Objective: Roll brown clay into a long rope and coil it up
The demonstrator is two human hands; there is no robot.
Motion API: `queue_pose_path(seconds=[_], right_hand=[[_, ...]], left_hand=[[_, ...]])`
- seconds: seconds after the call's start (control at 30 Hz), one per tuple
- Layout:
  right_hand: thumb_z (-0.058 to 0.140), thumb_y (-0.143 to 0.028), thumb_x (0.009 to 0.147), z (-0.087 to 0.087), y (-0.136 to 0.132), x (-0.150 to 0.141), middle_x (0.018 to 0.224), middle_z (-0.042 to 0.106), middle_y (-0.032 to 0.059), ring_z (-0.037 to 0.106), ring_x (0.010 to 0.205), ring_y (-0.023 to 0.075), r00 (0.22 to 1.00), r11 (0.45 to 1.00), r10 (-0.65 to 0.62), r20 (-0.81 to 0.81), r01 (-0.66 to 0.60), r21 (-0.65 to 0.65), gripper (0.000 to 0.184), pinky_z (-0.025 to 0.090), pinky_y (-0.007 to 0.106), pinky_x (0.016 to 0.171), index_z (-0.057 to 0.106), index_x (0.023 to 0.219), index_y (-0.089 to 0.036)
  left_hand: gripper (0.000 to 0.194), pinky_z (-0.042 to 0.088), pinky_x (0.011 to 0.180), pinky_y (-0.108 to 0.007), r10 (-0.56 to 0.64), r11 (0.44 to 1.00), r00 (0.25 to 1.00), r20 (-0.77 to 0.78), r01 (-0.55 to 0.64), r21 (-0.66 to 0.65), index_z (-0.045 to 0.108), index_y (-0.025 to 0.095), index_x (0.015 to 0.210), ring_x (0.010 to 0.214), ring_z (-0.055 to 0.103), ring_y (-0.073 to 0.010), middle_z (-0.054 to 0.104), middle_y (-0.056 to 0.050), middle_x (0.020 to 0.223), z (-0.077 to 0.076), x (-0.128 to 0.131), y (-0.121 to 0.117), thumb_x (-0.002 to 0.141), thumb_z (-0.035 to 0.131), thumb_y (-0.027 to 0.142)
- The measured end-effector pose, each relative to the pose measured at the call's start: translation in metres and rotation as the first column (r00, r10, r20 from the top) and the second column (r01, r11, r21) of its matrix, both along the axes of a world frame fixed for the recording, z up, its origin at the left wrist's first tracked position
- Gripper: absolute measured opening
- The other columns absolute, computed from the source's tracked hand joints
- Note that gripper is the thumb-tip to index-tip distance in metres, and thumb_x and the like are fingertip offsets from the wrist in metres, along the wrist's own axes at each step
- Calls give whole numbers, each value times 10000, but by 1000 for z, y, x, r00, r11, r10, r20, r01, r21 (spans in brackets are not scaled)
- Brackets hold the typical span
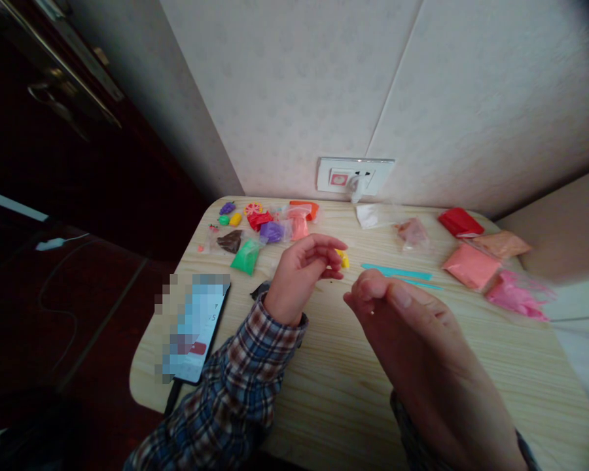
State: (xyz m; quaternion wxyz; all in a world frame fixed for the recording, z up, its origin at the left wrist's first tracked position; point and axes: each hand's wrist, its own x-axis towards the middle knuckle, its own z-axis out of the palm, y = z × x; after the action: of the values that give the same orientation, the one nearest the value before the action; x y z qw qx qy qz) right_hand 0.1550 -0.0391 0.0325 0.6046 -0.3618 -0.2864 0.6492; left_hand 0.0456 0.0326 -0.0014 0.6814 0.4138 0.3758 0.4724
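A small yellow clay-like lump (343,259) showed beside my left hand (302,271), fingers curled, apart; it seemed light, soft, best taken gently by its sides. Whether my right hand (422,327) clamped anything, I couldn't tell.

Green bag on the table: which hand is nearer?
Left. The left hand is just to the right of the green bag; the right hand is farther right, past the left hand and closer to the camera.

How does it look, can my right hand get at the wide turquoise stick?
Probably yes: the wide turquoise stick lies on the table just beyond the right hand, with nothing on it; whether the pinched fingers hold anything is unclear.
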Motion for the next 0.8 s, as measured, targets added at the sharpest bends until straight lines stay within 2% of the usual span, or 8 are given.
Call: queue_pose_path(seconds=[0.47,0.67,0.8], right_hand=[[584,-294,814,1,-2,1,825,668,-18,575,846,149,1000,1000,-1,28,2,-26,141,445,323,894,724,796,-290],[552,-315,838,3,0,3,772,664,-17,559,715,132,996,996,74,-46,-77,-54,180,486,286,753,713,764,-284],[532,-343,850,3,-1,6,837,679,-7,582,756,150,993,992,109,-34,-110,-57,191,479,320,795,704,781,-296]], left_hand=[[192,473,587,-194,0,1000,1000,-21,0,4,623,135,788,591,509,-63,544,24,662,1,0,0,701,497,18],[207,471,583,-182,2,1000,1000,-22,-2,13,621,131,783,584,510,-57,544,26,650,0,-1,1,690,486,3],[225,472,577,-182,5,1000,1000,-18,-5,22,619,130,787,578,513,-57,542,27,642,-1,-1,1,684,474,-9]])
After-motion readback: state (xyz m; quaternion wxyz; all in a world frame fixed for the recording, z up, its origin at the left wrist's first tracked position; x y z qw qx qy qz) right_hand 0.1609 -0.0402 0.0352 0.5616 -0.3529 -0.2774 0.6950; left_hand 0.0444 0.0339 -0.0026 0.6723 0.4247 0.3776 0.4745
